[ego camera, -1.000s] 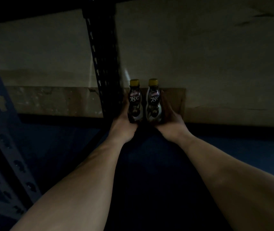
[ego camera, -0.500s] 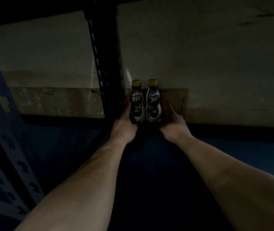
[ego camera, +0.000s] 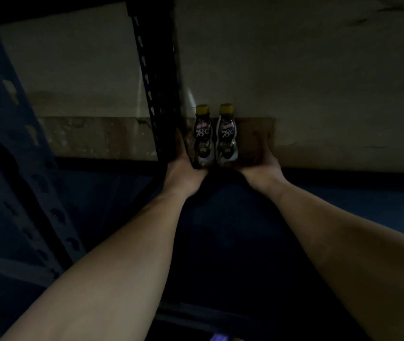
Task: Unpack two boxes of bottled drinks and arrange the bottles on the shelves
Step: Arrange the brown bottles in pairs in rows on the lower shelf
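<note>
Two small dark bottles with yellow caps and "78°C" labels stand side by side at the back of a dark blue shelf [ego camera: 343, 205], against the wall. My left hand [ego camera: 183, 175] grips the left bottle [ego camera: 203, 141] low down, thumb up its left side. My right hand [ego camera: 262, 168] wraps the right bottle [ego camera: 227, 139] from its right; those fingers are lost in shadow. Both forearms reach in from the bottom of the view.
A black perforated upright post [ego camera: 156, 94] rises just left of the bottles. A blue perforated frame post [ego camera: 24, 168] slants at the left. A pale stained wall [ego camera: 319, 82] backs the shelf. The underside of an upper shelf [ego camera: 48, 8] closes the top.
The bottles and both hands have shifted very slightly toward the back of the shelf. The grips look unchanged.
</note>
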`<action>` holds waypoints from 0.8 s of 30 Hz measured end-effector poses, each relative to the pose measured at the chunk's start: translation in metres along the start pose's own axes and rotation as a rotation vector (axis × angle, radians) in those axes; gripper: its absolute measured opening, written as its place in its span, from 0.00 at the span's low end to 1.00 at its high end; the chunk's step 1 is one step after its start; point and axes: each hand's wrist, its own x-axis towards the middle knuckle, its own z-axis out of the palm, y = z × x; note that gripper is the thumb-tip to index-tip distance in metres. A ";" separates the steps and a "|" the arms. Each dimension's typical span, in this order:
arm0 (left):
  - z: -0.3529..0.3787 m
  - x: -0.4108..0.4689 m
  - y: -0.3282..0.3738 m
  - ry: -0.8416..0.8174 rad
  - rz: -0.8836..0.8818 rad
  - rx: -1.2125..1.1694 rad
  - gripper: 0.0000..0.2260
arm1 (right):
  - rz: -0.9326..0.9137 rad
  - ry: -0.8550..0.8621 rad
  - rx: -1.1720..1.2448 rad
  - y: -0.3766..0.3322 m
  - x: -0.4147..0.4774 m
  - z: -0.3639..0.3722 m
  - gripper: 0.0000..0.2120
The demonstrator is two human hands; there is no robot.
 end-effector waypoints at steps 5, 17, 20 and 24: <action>-0.019 -0.053 0.019 -0.054 -0.119 0.066 0.37 | 0.150 -0.022 -0.166 -0.017 -0.053 -0.034 0.29; -0.030 -0.268 0.063 -0.158 0.193 0.361 0.19 | -0.083 -0.126 -0.721 -0.052 -0.296 -0.103 0.21; -0.022 -0.326 0.060 -0.253 0.160 0.252 0.25 | -0.084 -0.215 -0.743 -0.037 -0.359 -0.116 0.27; -0.026 -0.390 0.064 -0.550 -0.098 -0.064 0.20 | 0.374 -0.595 -0.666 -0.020 -0.439 -0.157 0.31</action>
